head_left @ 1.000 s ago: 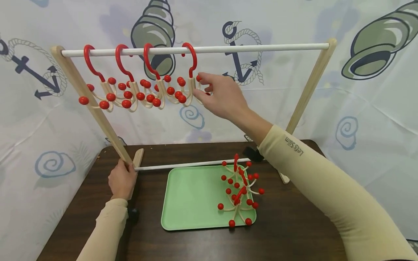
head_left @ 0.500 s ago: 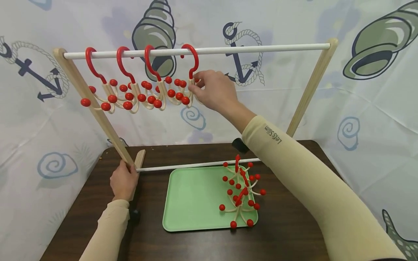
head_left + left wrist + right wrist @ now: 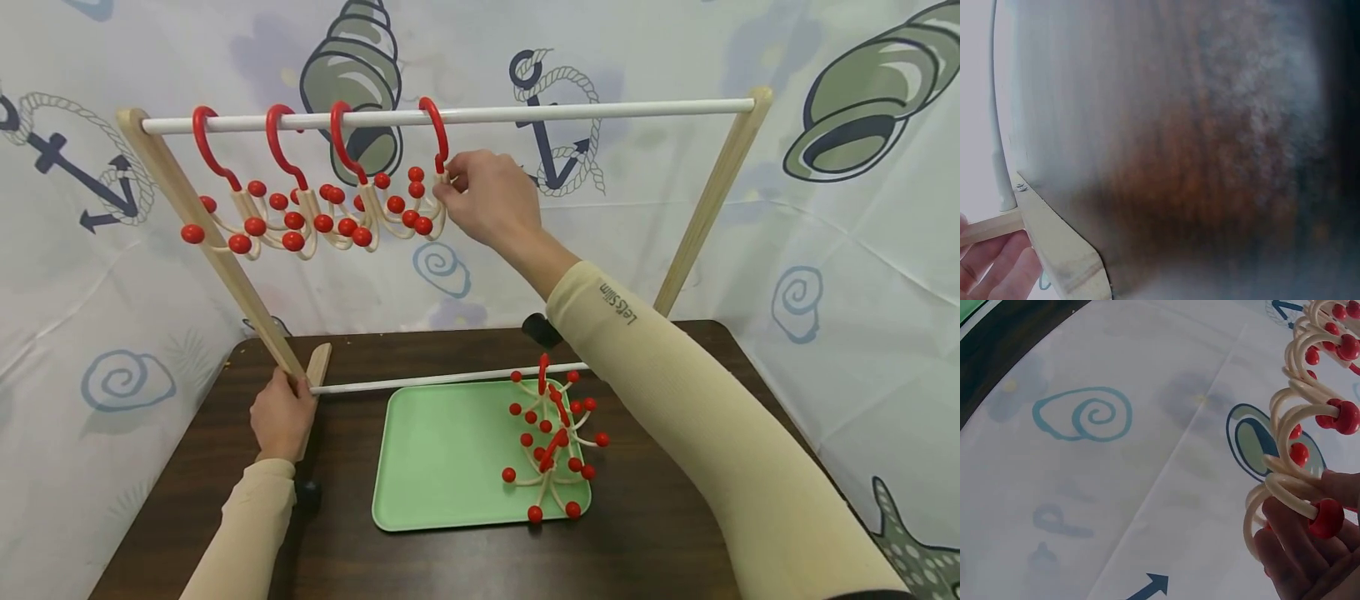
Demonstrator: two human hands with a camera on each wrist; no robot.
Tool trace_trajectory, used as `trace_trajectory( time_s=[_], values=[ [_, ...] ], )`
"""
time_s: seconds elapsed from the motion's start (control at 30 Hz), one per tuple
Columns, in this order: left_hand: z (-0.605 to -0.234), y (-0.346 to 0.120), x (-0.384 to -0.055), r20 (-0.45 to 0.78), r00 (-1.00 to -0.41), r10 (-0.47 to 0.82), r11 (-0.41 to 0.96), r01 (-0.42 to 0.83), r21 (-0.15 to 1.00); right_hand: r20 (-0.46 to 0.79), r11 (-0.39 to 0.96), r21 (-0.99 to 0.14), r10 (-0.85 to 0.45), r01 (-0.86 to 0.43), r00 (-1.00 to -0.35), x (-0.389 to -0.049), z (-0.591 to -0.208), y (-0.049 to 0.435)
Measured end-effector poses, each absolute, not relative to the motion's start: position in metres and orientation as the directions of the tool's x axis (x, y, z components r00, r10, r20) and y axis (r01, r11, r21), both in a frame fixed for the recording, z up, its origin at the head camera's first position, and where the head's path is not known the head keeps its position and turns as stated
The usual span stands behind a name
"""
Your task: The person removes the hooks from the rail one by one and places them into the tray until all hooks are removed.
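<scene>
Several red-hooked, cream claw hangers with red ball tips hang along the left part of the white upper rail in the head view. At the right end of that row, my right hand (image 3: 491, 200) pinches the upper stem of the last claw hanger (image 3: 437, 133), whose hook is over the rail. In the right wrist view the fingers (image 3: 1291, 534) lie against its curved cream arms (image 3: 1288, 490). Low on the left, my left hand (image 3: 281, 417) grips the foot of the rack's wooden post (image 3: 251, 296). Its fingers (image 3: 1016, 275) show beside the wood in the left wrist view.
A green tray (image 3: 431, 467) lies on the dark wooden table (image 3: 637, 517). Three more claw hangers (image 3: 551, 450) stand on its right side, some ball tips reaching past the rim. A lower white bar (image 3: 420, 382) runs behind the tray; the right post (image 3: 708, 208) slants upward.
My right hand has moved left onto the last hanger's stem and taken hold of it. That hook has turned a little on the rail. The left hand stays on the post.
</scene>
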State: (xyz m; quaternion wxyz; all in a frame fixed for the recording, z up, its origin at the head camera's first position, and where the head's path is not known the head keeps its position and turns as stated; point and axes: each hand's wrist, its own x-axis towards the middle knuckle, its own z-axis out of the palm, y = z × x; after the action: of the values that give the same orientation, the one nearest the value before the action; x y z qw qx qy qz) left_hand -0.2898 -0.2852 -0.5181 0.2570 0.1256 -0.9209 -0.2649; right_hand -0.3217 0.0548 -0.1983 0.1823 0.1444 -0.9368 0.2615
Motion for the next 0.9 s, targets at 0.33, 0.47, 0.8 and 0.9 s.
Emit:
trace_trajectory(
  time_s=[0.33, 0.47, 0.8, 0.9],
  values=[
    [-0.517, -0.285, -0.287, 0.412, -0.835, -0.366, 0.827, -0.088, 0.556, 0.546, 0.750, -0.525, -0.065, -0.402, -0.835, -0.315, -0.190, 0.067],
    [-0.516, -0.284, -0.287, 0.415, -0.831, -0.371, 0.827, -0.092, 0.555, 0.582, 0.716, -0.556, -0.028, -0.422, -0.813, -0.307, -0.188, 0.077],
    [-0.517, -0.284, -0.287, 0.408, -0.839, -0.361, 0.832, -0.092, 0.548, 0.524, 0.675, -0.615, -0.034, -0.406, -0.851, -0.279, -0.199, 0.116],
    [-0.517, -0.285, -0.287, 0.410, -0.838, -0.360, 0.833, -0.091, 0.546, 0.466, 0.671, -0.630, -0.075, -0.390, -0.882, -0.271, -0.209, 0.123]
  ],
)
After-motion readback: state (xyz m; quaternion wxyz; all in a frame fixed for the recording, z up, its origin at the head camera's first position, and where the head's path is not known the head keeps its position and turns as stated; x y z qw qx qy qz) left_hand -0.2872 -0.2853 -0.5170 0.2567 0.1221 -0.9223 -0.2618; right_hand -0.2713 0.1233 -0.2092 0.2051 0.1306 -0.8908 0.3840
